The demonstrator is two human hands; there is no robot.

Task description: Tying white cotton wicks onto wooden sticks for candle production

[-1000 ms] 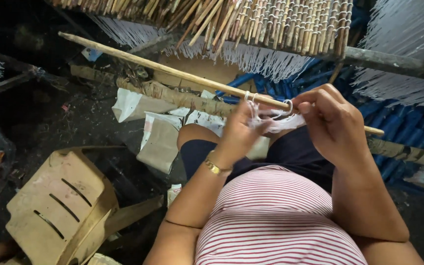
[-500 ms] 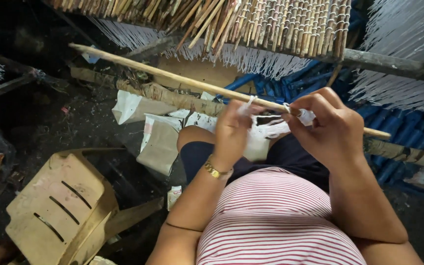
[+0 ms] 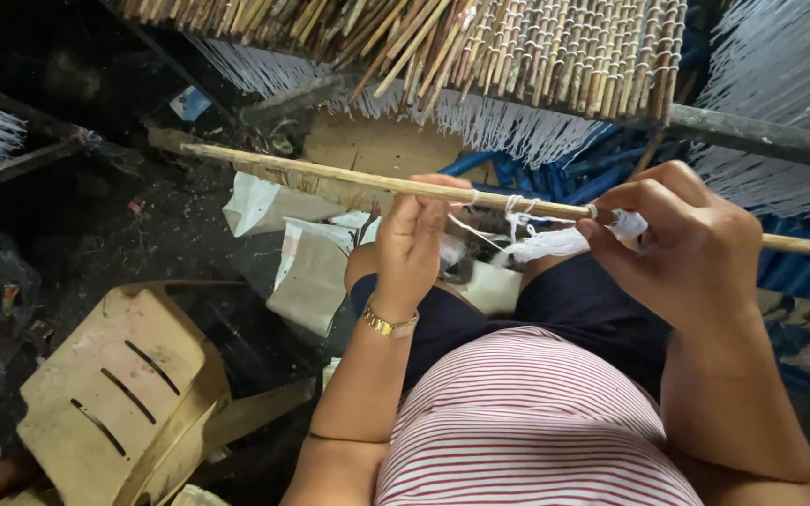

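Your bamboo stick (image 3: 330, 178) lies nearly level in front of you, long axis running left to right and sloping slightly down toward the right. Both hands sit on its right half; the left end sticks out free, well past your left hand.

Your left hand (image 3: 412, 245) comes up from below, fingers curled around the stick near its middle, thumb on top. Closed grip, holding the stick itself.

Your right hand (image 3: 691, 245) is clenched further along toward the right end, fingertips pinching a bunch of white string (image 3: 555, 242) against the stick. Can't tell how much of the grip is on the stick versus the string; the fingers cover that spot.

Between your hands: a few white loops are wrapped around the stick, one just beside your left thumb, more near your right fingertips. A thin strand runs slack below the stick from left hand to the bunch. Right hand is the nearer one to the string.

Around you: woven bamboo mat (image 3: 536, 47) with white warp threads hanging above and beyond the stick, a tan plastic chair (image 3: 105, 394) on the floor to your lower left.
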